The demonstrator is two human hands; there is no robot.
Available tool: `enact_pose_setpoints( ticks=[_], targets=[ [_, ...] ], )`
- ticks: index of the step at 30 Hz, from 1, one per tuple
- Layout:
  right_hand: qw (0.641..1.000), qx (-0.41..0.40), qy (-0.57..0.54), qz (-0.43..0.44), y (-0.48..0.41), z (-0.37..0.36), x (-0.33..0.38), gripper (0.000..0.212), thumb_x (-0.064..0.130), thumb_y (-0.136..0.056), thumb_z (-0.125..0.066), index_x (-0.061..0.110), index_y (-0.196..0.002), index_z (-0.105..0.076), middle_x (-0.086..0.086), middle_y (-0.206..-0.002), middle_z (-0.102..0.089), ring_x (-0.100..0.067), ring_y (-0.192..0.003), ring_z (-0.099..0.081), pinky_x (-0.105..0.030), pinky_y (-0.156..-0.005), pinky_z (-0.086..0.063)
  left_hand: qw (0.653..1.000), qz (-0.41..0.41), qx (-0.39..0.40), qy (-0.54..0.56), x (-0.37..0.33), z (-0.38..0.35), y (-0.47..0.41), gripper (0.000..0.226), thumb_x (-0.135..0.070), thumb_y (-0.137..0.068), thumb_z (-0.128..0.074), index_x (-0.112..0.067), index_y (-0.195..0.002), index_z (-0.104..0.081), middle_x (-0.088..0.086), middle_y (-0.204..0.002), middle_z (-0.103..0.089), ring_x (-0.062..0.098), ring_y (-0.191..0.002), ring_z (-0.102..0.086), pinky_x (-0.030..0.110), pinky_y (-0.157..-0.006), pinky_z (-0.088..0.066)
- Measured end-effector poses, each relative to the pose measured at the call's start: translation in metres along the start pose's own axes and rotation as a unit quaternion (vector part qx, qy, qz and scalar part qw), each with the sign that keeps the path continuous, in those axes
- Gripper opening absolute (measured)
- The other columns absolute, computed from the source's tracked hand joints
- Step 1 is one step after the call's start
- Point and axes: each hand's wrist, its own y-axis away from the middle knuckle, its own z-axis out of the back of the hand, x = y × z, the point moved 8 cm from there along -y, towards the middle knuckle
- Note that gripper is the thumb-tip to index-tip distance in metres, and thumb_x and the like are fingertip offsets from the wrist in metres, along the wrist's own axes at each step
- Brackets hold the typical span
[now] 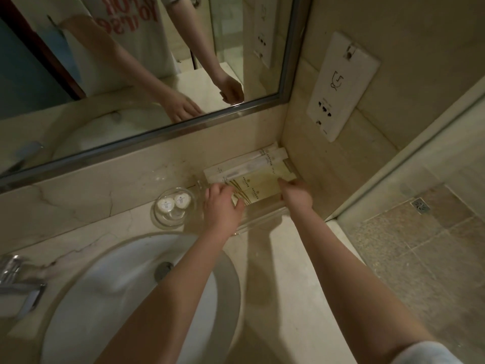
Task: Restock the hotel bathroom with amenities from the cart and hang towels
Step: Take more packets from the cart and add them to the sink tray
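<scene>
A clear glass tray sits in the back right corner of the marble counter. In it lie several cream amenity boxes and long white packets. My left hand rests on the left ends of the boxes, fingers over them and thumb at their near edge. My right hand touches the boxes' right side, with a finger stretched onto the top one. Whether either hand grips a box is hidden. Left of the tray, a round glass dish holds two small round white soaps.
A white basin fills the lower left, with a chrome tap at its left edge. A mirror runs along the back wall. A white socket plate is on the right wall. A glass shower partition borders the counter's right side.
</scene>
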Motion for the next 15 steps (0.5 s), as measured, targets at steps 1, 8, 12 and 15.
enact_pose_setpoints(
  ticks=[1, 8, 12, 15],
  targets=[
    [0.999, 0.014, -0.042, 0.007, 0.007, -0.003, 0.005, 0.030, 0.038, -0.089, -0.053, 0.012, -0.077, -0.060, -0.006, -0.070, -0.062, -0.027, -0.068, -0.059, -0.036, -0.073, -0.047, 0.999, 0.014, -0.002, 0.041, 0.001, 0.005, 0.001, 0.032, -0.025, -0.088, -0.060, -0.011, -0.117, -0.061, 0.006, -0.120, -0.050, 0.022, -0.111, -0.045, 0.025, -0.092, -0.034],
    [0.978, 0.131, -0.155, 0.050, 0.070, -0.017, 0.030, 0.017, 0.025, -0.091, -0.056, 0.008, -0.091, -0.060, -0.003, -0.065, -0.056, -0.013, -0.048, -0.046, -0.021, -0.043, -0.034, 0.959, 0.096, 0.021, 0.266, 0.012, 0.044, 0.023, 0.015, -0.015, -0.090, -0.058, -0.008, -0.102, -0.066, 0.001, -0.095, -0.063, 0.013, -0.086, -0.056, 0.019, -0.075, -0.040],
    [0.973, 0.134, -0.174, 0.069, 0.108, -0.016, 0.031, 0.016, 0.026, -0.091, -0.058, 0.011, -0.087, -0.060, -0.002, -0.064, -0.056, -0.011, -0.045, -0.047, -0.019, -0.042, -0.032, 0.939, 0.109, 0.044, 0.323, 0.021, 0.061, 0.048, 0.015, -0.014, -0.091, -0.056, -0.006, -0.101, -0.065, 0.004, -0.084, -0.063, 0.009, -0.069, -0.056, 0.014, -0.061, -0.045],
    [0.968, 0.125, -0.202, 0.078, 0.141, -0.013, 0.030, 0.014, 0.026, -0.090, -0.058, 0.012, -0.086, -0.060, -0.002, -0.066, -0.058, -0.012, -0.049, -0.048, -0.021, -0.048, -0.035, 0.930, 0.099, 0.060, 0.348, 0.028, 0.075, 0.070, 0.011, -0.012, -0.090, -0.055, -0.010, -0.094, -0.064, -0.002, -0.074, -0.061, 0.006, -0.065, -0.054, 0.004, -0.046, -0.038]
  ],
)
